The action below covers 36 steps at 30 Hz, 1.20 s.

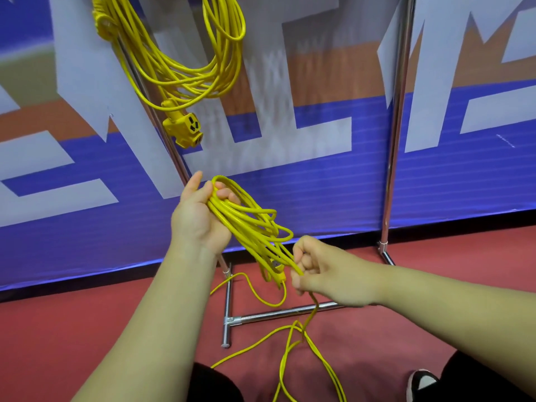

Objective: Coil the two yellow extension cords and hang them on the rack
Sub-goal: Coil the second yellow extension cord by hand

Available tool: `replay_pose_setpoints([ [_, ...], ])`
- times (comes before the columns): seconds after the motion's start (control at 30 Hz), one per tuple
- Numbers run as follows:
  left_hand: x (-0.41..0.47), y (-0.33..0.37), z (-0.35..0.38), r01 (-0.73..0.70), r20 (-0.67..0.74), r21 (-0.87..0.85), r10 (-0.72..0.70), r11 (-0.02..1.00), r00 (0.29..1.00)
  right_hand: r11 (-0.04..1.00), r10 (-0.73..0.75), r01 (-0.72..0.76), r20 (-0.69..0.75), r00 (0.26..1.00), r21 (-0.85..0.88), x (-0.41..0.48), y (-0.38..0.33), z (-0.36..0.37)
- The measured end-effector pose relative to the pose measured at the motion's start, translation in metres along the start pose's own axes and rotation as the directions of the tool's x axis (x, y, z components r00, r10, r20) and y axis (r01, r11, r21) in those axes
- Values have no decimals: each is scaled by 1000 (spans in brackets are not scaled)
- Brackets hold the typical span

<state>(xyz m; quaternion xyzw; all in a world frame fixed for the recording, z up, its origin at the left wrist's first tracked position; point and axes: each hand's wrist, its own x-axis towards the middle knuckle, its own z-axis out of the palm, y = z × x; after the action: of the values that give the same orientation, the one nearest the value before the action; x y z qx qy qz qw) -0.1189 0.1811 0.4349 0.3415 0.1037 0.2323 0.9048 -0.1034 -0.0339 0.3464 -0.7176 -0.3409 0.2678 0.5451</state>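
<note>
Nearest the camera: two bare forearms reaching forward, dark trouser knees and one black-and-white shoe (420, 382) at the bottom edge, standing on red floor (72, 329).

Blue, white and orange banner (319, 184) is filling the background behind the rack (397, 126), a chrome tube frame with two uprights and a T-shaped foot resting on the floor.

First yellow cord (185, 62) is hanging coiled from the upper left of the rack, loops drooping beside the left upright; its socket block (183, 126) is dangling at the bottom of the coil, outlets facing the camera.

Second yellow cord (249, 224) is lying partly coiled across the left hand (200, 213), palm up, grip closing loosely around the top of the loops, fingers curled over them. The loops are sloping down and rightwards to the right hand (322, 271).

Right hand grip is pinched together on a strand at the lower end of the bundle. Below it the loose tail (304, 338) is trailing down to the floor, crossing over the rack's base bar and running out of view between the knees
</note>
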Motion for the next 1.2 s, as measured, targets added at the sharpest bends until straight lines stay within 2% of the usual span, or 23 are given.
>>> replay_pose_setpoints([
  [0.17,5,15,-13,-4,17,-33,5,999,1000,975,158,-143,77,984,-171,-2,24,-7],
  [0.27,3,19,-18,35,37,29,-37,999,999,975,209,-205,40,977,-87,-3,27,-16],
  [0.37,-1,16,-20,103,50,230,-117,968,992,981,190,-190,-2,982,40,-4,20,-29],
  [0.5,-10,4,-22,133,82,562,-216,816,973,967,175,-153,-92,980,201,-6,4,-42],
  [0.63,-23,-8,-20,158,127,712,-348,684,929,958,197,-162,-131,972,238,-9,-13,-51],
  [0.8,-36,-22,-11,198,156,772,-482,604,862,940,176,-99,-217,960,327,-11,-28,-55],
  [0.93,-48,-38,-6,143,221,807,-518,573,826,932,181,-86,-246,952,352,-6,-31,-49],
  [1.0,-51,-43,-3,103,277,800,-516,591,811,938,201,-117,-239,950,326,-5,-31,-47],
  [1.2,-45,-46,2,55,323,742,-428,668,844,949,204,-143,-203,958,281,-2,-29,-45],
])
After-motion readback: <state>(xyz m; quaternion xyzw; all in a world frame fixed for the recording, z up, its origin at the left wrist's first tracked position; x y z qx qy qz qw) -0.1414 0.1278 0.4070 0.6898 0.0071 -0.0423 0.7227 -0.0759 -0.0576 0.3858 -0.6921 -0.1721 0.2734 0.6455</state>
